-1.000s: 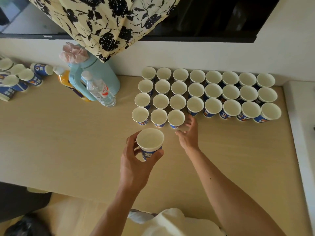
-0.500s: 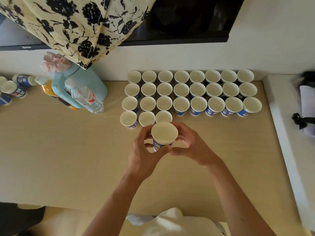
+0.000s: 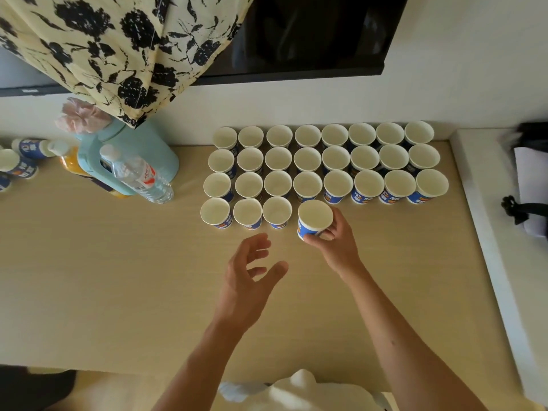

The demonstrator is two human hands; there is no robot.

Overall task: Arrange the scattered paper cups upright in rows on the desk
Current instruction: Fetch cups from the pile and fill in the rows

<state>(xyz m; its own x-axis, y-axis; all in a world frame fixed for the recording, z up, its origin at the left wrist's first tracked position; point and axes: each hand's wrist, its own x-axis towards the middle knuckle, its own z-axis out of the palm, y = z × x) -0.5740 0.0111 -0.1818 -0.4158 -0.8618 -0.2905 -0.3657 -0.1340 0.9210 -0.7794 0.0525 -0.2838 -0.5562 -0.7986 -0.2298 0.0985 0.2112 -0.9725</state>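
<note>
A water bottle [image 3: 139, 179] is standing in front of the blue jug [image 3: 157, 155]; floral cloth [image 3: 118, 46] is draping over the dark screen [image 3: 311, 34].

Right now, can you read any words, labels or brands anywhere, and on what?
Blue-banded white paper cups: white and orange print, too blurred to read.
Clear plastic water bottle: red-and-white label, unreadable.
Black screen's lower frame: small mark, too small to read.
No text can be quoted.

R grip [image 3: 333, 241] extended fwd, thumb & fingers curled round a cup [image 3: 314, 216]. L grip [image 3: 244, 281] hovers w/ nothing in it, fingers loosely spread, palm facing right. Both forearms bare.
</note>
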